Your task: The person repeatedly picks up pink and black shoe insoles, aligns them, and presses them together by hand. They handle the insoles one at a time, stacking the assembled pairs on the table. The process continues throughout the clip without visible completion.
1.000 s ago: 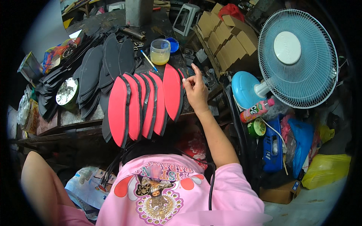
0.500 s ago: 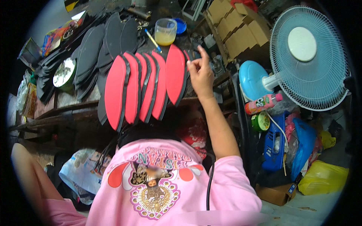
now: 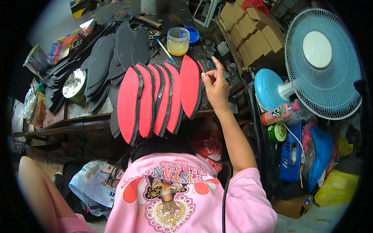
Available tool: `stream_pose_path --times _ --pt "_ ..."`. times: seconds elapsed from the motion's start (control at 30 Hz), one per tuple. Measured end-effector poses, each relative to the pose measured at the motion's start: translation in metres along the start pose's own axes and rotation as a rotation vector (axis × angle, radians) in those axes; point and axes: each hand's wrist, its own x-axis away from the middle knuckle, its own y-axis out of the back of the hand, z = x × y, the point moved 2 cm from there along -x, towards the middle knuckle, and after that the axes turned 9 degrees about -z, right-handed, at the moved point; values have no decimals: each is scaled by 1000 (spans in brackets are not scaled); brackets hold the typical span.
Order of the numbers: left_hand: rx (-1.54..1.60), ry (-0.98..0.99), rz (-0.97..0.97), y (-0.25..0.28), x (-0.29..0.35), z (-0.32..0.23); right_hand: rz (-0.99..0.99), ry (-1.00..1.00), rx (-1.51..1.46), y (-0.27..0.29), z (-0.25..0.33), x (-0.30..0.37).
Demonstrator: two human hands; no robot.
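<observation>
My right hand [image 3: 217,87] is raised at the right end of a row of red, curved, leaf-shaped pieces with black edges. Its index finger points up and the thumb stands apart, with nothing visible between them. Close by the thumb is the narrow tip of a red piece [image 3: 201,65], mostly covered by a separate red piece [image 3: 189,87]. I cannot tell whether the thumb touches it. Farther left, several red pieces [image 3: 129,106] overlap like fanned cards, their lower ends reaching past the table's front edge. My left hand is out of view.
Behind the row stand a clear tub [image 3: 178,42] of yellowish liquid, a blue lid [image 3: 192,35] and a pen [image 3: 166,51]. Black leaf-shaped pieces [image 3: 100,58] pile up at left beside a round tin [image 3: 74,83]. A fan [image 3: 318,48] and a pink bottle [image 3: 280,113] are at right.
The whole view has shifted, so everything sits a little lower and farther right. My right hand keeps nearly the same pose beside the red pieces.
</observation>
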Motion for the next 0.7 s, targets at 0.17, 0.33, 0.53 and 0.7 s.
stream_pose_path --times 0.17,0.33,0.53,0.7 --pt "8 0 -31 1 4 -3 12 196 45 -1 17 -30" --pt "1 24 -77 9 1 -14 26 605 205 -31 40 -107" --pt "-44 20 -144 19 -13 -26 496 412 709 -104 44 -163" --pt "-96 -3 -252 27 -20 -40 745 331 895 -131 41 -159"
